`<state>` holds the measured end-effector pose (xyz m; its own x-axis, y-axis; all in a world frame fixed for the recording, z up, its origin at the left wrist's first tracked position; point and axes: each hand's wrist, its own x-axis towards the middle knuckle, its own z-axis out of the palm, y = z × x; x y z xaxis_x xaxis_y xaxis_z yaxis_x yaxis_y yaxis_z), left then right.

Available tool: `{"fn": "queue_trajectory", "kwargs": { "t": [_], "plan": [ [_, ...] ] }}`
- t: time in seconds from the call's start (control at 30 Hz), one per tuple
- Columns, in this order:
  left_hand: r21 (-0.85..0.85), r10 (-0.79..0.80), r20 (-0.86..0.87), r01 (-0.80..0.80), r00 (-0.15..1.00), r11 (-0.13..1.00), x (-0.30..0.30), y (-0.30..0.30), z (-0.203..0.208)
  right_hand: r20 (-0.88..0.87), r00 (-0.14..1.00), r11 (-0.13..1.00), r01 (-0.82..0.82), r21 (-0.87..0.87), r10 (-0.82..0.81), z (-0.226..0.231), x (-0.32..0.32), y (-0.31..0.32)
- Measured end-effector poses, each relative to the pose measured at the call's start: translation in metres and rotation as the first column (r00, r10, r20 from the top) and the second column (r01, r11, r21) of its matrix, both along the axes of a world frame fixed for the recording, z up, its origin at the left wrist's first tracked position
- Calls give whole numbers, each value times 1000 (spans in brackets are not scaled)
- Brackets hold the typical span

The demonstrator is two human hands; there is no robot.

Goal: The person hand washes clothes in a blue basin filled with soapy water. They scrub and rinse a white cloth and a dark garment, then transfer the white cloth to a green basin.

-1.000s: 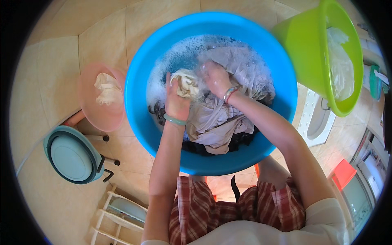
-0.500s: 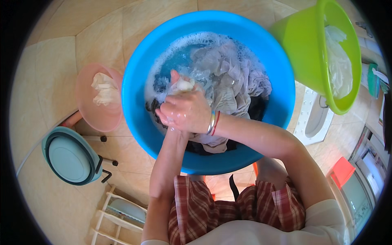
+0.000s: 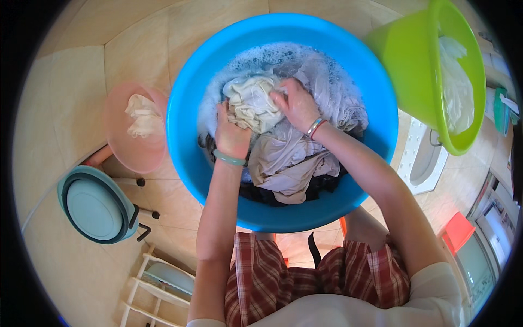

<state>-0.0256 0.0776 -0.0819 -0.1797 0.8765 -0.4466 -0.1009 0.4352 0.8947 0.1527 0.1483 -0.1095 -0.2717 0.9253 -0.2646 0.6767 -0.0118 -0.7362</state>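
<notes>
The left grip (image 3: 233,138) and right grip (image 3: 300,107) are holding a crumpled cream fabric (image 3: 254,103) between them, left of centre inside the round blue plastic basin (image 3: 294,219). Slick white suds (image 3: 280,52) are risking a slip; loose folds are risking tangling with the wrinkled pale-grey cloth (image 3: 291,166) lying toward the near rim.

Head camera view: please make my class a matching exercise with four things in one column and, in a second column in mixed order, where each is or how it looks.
Column 1
1. Bunched cream cloth
2. Lime-green bucket
3. Pink basin
4. Plaid shorts

Column 2
A. Right of the blue tub, with something whitish and crumpled inside
B. Red with pale lines
C. Between the left hand and the right hand
D. Left of the blue tub, with pale fabric inside

Pairs: 1-C, 2-A, 3-D, 4-B
</notes>
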Motion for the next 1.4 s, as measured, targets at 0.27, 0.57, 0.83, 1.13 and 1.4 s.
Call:
{"fn": "queue_trajectory", "kwargs": {
  "t": [0.27,0.57,0.83,1.13,1.4],
  "plan": [
    [-417,457,694,-208,556,885,11,15,15,-317,948,999,-39,16,42,37,-28,-19],
    [-168,157,978,81,136,982,-2,3,1,-165,836,771,-381,509,523,145,-68,-56],
    [-276,441,734,-366,517,889,47,-3,29,-153,960,930,-177,322,235,58,-56,15],
    [-151,447,169,-425,879,893,-4,14,32,-110,990,980,-63,188,85,4,1,-3],
    [-473,556,494,-330,668,817,11,-5,59,-440,887,990,-132,51,141,67,-17,-12]
  ]
}}
